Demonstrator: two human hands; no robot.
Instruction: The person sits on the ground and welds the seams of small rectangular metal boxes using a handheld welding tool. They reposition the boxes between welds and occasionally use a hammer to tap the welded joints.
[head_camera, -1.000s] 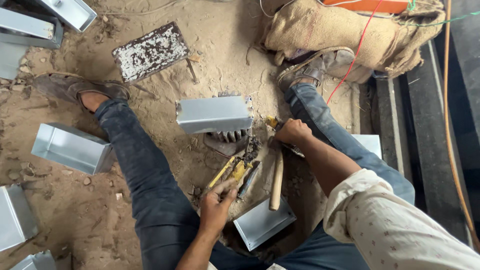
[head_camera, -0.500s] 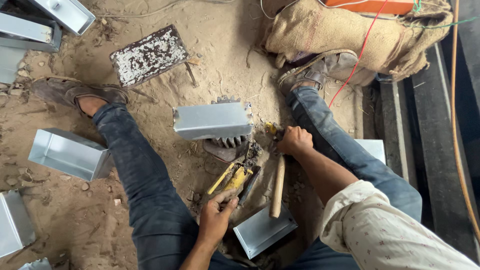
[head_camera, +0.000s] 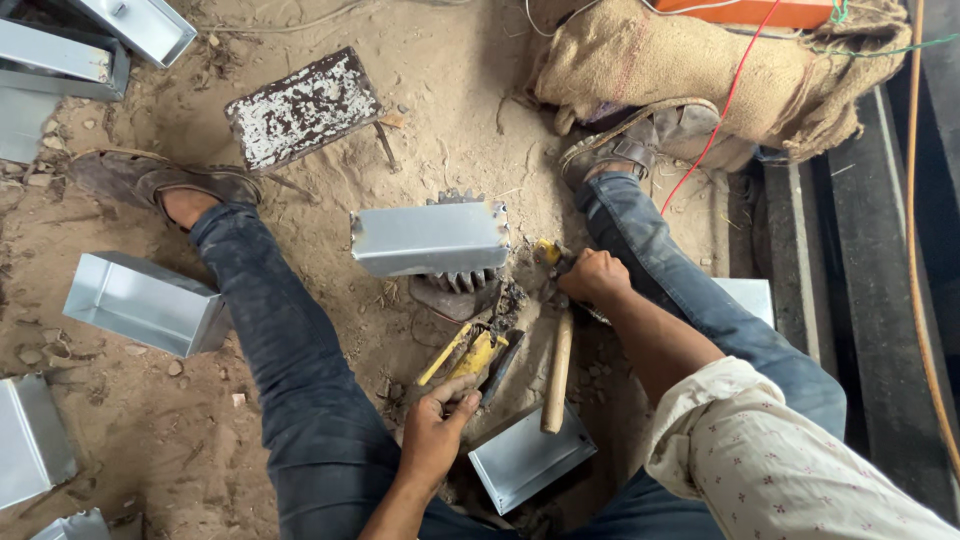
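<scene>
I sit on sandy ground with my legs spread. My left hand (head_camera: 433, 432) grips the lower ends of yellow-handled tin snips (head_camera: 468, 353) lying between my knees. My right hand (head_camera: 594, 276) is a closed fist by my right knee, and a small yellow-ended tool (head_camera: 545, 251) sticks out of it on the left. A wooden-handled hammer (head_camera: 556, 372) lies just below that fist, apart from it. A folded sheet-metal box (head_camera: 430, 238) rests on a toothed iron block (head_camera: 455, 292) in front of me. A flat metal tray (head_camera: 528, 458) lies under the hammer's handle end.
More sheet-metal boxes lie at the left (head_camera: 140, 302) and top left (head_camera: 60, 50). A rusty white-flecked plate (head_camera: 302, 108) sits beyond my left foot. A burlap sack (head_camera: 690, 60) and red wire (head_camera: 720, 110) are top right; dark steel rails (head_camera: 860, 250) run along the right.
My right fist has shifted slightly toward the box. My left hand has stayed on the snips' handles. The view has drifted a little.
</scene>
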